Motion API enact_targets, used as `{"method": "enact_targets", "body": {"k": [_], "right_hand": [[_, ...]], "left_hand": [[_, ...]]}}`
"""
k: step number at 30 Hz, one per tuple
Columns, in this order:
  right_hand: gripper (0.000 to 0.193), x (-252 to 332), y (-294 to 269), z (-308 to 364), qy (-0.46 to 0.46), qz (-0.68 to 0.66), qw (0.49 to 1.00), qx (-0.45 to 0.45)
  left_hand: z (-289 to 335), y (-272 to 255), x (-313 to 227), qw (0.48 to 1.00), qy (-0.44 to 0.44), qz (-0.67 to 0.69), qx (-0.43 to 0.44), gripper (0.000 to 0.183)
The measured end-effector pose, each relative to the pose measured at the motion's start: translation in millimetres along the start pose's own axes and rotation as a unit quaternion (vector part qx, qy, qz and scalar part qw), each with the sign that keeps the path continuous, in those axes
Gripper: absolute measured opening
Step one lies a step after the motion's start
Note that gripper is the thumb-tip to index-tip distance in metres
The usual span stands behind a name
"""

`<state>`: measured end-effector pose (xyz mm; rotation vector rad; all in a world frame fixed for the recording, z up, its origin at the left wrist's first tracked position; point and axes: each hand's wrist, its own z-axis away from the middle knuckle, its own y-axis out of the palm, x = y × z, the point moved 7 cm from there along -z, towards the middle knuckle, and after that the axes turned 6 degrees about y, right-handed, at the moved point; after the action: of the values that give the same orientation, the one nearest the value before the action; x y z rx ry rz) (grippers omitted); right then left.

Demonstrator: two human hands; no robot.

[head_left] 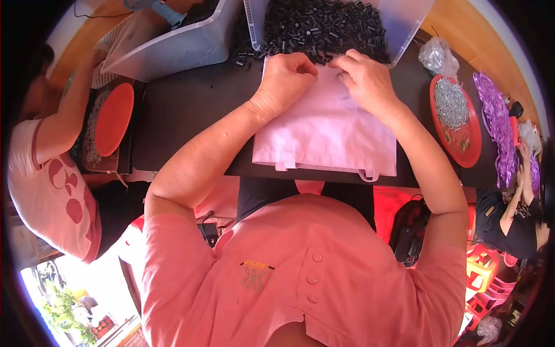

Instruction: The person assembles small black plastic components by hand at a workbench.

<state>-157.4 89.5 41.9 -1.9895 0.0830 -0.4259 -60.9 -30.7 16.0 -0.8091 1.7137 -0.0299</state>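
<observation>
Dark table (191, 115): spread toward nine.
Pink cloth bag's (329, 133) twelve-o'clock edge: our left hand (284, 82), right hand (367, 84) curled, hold unclear.

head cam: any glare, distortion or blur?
Head view: glare washes out the lower left around the green plant; head view: fisheye tilts the left-side co-worker, corners black; head view: left hand, right hand and pink bag look fairly sharp.

bag (329, 141): matt cloth | black pieces (324, 26): glossy plastic | left bin (188, 53): smooth plastic | silvery bits (450, 104): metal
</observation>
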Motion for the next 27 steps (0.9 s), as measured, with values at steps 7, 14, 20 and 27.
{"method": "enact_targets", "body": {"k": [7,14,20,27], "right_hand": [[0.021,0,12,-14,0.015,0.057,0.998,0.028],[0.016,-11,-9,-11,0.053,-0.006,0.999,-0.008],[0.008,24,8,-23,-0.035,0.031,0.998,-0.039],[0.008,28,26,-27,-0.027,0.045,0.999,-0.014]], "left_hand": [[4,-3,2,1.000,-0.022,0.008,0.002,0.010],[0,-7,2,1.000,-0.010,-0.021,-0.007,0.010],[-1,-15,20,0.987,-0.087,0.116,-0.068,0.009],[-4,-31,19,0.976,-0.130,0.142,-0.105,0.008]]}}
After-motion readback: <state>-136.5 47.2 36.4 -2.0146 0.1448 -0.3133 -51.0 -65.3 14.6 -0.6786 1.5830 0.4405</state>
